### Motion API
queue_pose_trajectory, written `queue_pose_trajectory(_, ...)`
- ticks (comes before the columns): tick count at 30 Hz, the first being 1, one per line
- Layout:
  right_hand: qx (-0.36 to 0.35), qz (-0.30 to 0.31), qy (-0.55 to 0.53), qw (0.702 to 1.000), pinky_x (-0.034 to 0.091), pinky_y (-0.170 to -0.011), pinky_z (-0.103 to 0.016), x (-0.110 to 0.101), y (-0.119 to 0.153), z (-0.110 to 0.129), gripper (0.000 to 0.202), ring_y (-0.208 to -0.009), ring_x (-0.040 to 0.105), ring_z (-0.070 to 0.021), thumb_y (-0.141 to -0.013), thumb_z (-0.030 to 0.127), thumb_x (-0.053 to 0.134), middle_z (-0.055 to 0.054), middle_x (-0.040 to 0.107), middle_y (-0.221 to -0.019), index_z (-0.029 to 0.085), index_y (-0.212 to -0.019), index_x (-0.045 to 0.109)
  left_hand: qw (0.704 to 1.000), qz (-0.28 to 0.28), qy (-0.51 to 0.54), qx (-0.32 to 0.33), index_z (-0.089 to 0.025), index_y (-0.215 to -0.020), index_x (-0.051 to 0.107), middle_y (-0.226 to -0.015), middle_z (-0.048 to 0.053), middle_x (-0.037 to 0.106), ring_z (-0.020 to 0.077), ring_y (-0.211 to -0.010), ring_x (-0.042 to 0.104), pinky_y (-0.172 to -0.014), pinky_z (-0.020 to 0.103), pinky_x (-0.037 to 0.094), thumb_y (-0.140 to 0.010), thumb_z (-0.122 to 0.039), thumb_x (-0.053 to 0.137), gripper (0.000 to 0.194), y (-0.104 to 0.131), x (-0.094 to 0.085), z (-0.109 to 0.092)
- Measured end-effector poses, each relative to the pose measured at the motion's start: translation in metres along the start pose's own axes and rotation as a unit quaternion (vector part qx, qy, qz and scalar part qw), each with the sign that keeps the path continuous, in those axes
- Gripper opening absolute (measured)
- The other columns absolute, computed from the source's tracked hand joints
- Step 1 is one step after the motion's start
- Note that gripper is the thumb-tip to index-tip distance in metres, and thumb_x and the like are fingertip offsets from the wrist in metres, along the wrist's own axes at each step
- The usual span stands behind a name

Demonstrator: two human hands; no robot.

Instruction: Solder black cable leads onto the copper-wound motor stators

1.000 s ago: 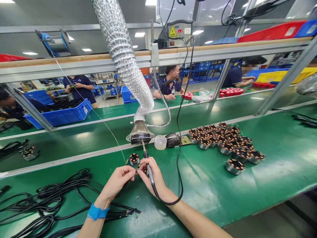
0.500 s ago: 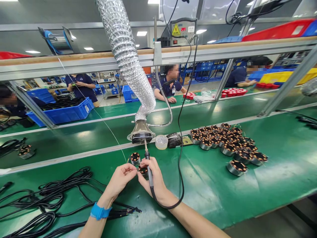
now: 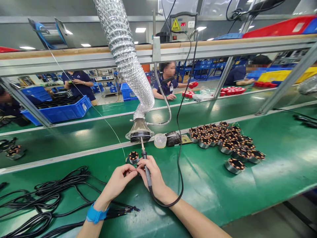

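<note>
My right hand (image 3: 154,175) is wrapped round the dark handle of a soldering iron (image 3: 146,167), whose tip points up toward the fume extractor nozzle (image 3: 140,130). Thumb and index finger of my left hand (image 3: 121,180) are pinched together beside my right fingertips; what they hold is too small and hidden to name. A copper-wound stator, mostly covered by my fingers, lies between the hands. Just behind them another stator (image 3: 133,157) sits upright on the green bench (image 3: 198,185). Thin solder wire (image 3: 112,129) runs down from a spool (image 3: 51,33) toward the stators.
Many stators (image 3: 226,145) stand at the right. Black cables (image 3: 49,195) lie coiled at the left. A round clear container (image 3: 160,141) sits behind my hands. The iron's cord (image 3: 180,148) loops past my right forearm. Several people work across the bench.
The view has shifted slightly. Both hands stay close together, now covering more of the stator between them. Across the bench, a person has raised a hand with red parts.
</note>
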State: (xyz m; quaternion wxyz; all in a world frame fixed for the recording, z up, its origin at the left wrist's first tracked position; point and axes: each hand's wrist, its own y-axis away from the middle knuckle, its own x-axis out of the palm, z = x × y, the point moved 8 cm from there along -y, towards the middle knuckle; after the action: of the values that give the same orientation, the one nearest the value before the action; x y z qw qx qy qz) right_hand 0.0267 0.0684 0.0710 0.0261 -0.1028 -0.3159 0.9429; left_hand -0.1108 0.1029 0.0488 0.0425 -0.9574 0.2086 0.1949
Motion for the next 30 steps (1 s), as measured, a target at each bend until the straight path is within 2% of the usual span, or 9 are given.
queue_pose_trajectory(2,-0.004,-0.004,0.007,1.0,0.055,-0.079,-0.028,-0.001,0.0,0.001,0.025,-0.084,0.06,-0.0131,-0.091,0.008,0.051,-0.004,0.049,-0.106,0.025,-0.108,0.058,1.0,-0.008,0.007,0.006,-0.016,-0.085,0.066,-0.081,0.005,0.064,0.0174,-0.075,0.054,-0.068,0.025,0.041,-0.086,-0.047,0.062,0.032,-0.001,-0.001,0.0)
queue_pose_trajectory(7,-0.016,0.009,0.044,0.999,0.054,-0.08,-0.028,0.006,0.003,-0.001,0.025,-0.09,0.06,-0.0157,-0.091,0.007,0.049,-0.004,0.049,-0.103,0.025,-0.105,0.06,0.996,-0.034,0.071,-0.035,-0.016,-0.081,0.061,-0.068,-0.002,0.053,0.0106,-0.056,0.042,-0.053,0.021,0.032,-0.084,-0.05,0.063,0.034,-0.002,0.002,0.007)
queue_pose_trajectory(9,-0.017,0.017,0.056,0.998,0.054,-0.082,-0.029,0.008,0.003,-0.002,0.025,-0.092,0.06,-0.0166,-0.093,0.008,0.048,-0.005,0.05,-0.103,0.025,-0.106,0.061,0.995,-0.069,0.075,-0.02,-0.016,-0.077,0.059,-0.069,-0.002,0.053,0.0115,-0.06,0.045,-0.058,0.021,0.035,-0.082,-0.047,0.065,0.032,-0.002,-0.002,0.007)
queue_pose_trajectory(12,-0.019,-0.003,0.054,0.998,0.053,-0.081,-0.028,0.0,0.0,-0.002,0.026,-0.091,0.061,-0.016,-0.095,0.012,0.047,-0.006,0.053,-0.104,0.025,-0.111,0.062,0.99,-0.124,0.066,0.003,-0.016,-0.074,0.058,-0.072,-0.001,0.056,0.0141,-0.07,0.051,-0.067,0.023,0.039,-0.081,-0.042,0.065,0.028,-0.003,-0.011,0.008)
queue_pose_trajectory(17,-0.006,-0.037,0.049,0.998,0.055,-0.084,-0.03,-0.02,-0.007,-0.001,0.028,-0.089,0.066,-0.0172,-0.098,0.023,0.052,-0.006,0.066,-0.1,0.025,-0.123,0.063,0.984,-0.174,0.048,-0.004,-0.016,-0.074,0.061,-0.07,-0.001,0.056,0.015,-0.069,0.051,-0.067,0.024,0.04,-0.079,-0.042,0.066,0.027,-0.006,-0.02,0.016)
queue_pose_trajectory(20,0.017,-0.051,0.059,0.997,0.056,-0.081,-0.031,-0.028,-0.006,-0.003,0.023,-0.082,0.07,-0.0182,-0.098,0.027,0.051,-0.004,0.071,-0.087,0.022,-0.112,0.068,0.983,-0.176,0.041,-0.006,-0.016,-0.073,0.061,-0.069,-0.001,0.058,0.0153,-0.068,0.052,-0.066,0.024,0.04,-0.079,-0.043,0.066,0.028,-0.008,-0.019,0.018)
queue_pose_trajectory(24,-0.004,-0.059,0.065,0.996,0.055,-0.066,-0.029,-0.031,-0.003,0.005,0.025,-0.066,0.069,-0.0174,-0.097,0.027,0.046,-0.002,0.069,-0.068,0.02,-0.088,0.069,0.983,-0.178,0.037,-0.007,-0.015,-0.074,0.062,-0.07,0.001,0.06,0.0159,-0.069,0.053,-0.066,0.024,0.04,-0.078,-0.043,0.066,0.028,-0.009,-0.018,0.019)
queue_pose_trajectory(30,-0.011,-0.062,0.053,0.997,0.054,-0.062,-0.026,-0.031,-0.002,0.009,0.026,-0.058,0.067,-0.0151,-0.095,0.026,0.047,-0.001,0.066,-0.06,0.018,-0.084,0.069,0.983,-0.175,0.051,-0.016,-0.015,-0.074,0.062,-0.07,0.001,0.06,0.0165,-0.07,0.053,-0.068,0.025,0.04,-0.077,-0.043,0.066,0.029,-0.01,-0.017,0.023)
